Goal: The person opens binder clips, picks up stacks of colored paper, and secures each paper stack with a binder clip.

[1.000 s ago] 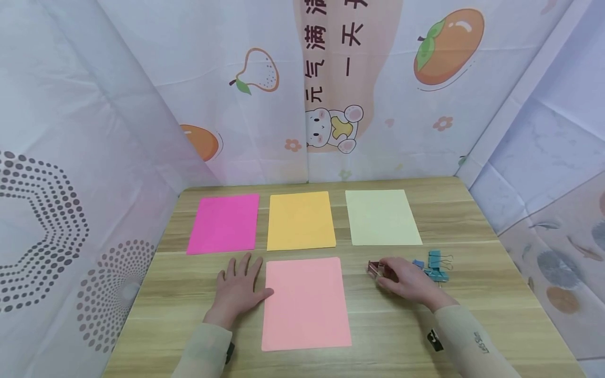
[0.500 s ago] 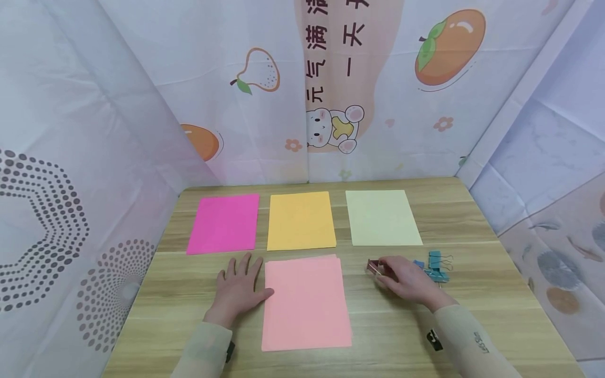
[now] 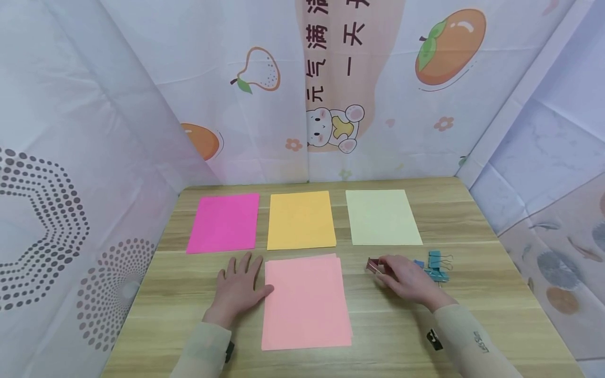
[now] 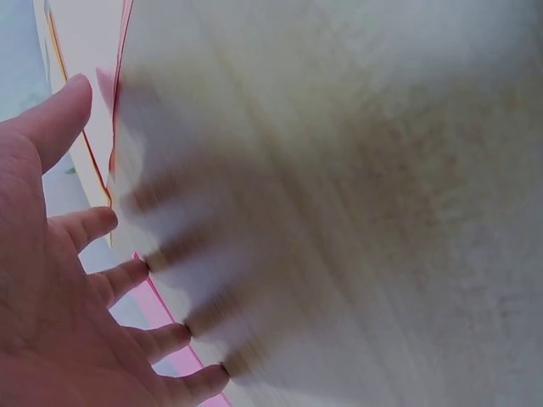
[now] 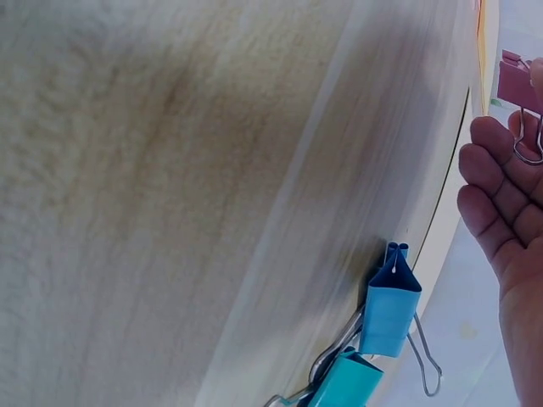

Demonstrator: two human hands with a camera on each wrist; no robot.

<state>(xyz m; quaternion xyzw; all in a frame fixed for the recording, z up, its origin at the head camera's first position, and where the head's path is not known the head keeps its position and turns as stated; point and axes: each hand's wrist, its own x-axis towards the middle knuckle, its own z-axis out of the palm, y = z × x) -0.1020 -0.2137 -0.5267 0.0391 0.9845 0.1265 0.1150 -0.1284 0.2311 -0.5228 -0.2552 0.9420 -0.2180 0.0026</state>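
In the head view, my left hand (image 3: 238,291) lies with spread fingers on the table, its thumb at the left edge of the salmon-pink paper sheets (image 3: 306,307). Those sheets overlap slightly askew, a lower one peeking out at the top and right. To the right of the paper, my right hand (image 3: 407,278) pinches a dark pink binder clip (image 3: 373,265) by its side. The right wrist view shows this pink binder clip (image 5: 516,83) with a wire handle hanging at the fingers. Behind that hand lie a blue binder clip (image 5: 392,315) and a teal binder clip (image 5: 346,381).
Along the back of the wooden table (image 3: 383,320) lie a magenta sheet (image 3: 224,223), an orange-yellow sheet (image 3: 301,220) and a pale yellow sheet (image 3: 384,217). A printed curtain (image 3: 264,121) hangs right behind the table, with cloth on both sides.
The salmon-pink sheets have shifted out of line, so a lower sheet's top and right edges now show. The pink binder clip has tilted slightly in my right hand. My left hand stays put.
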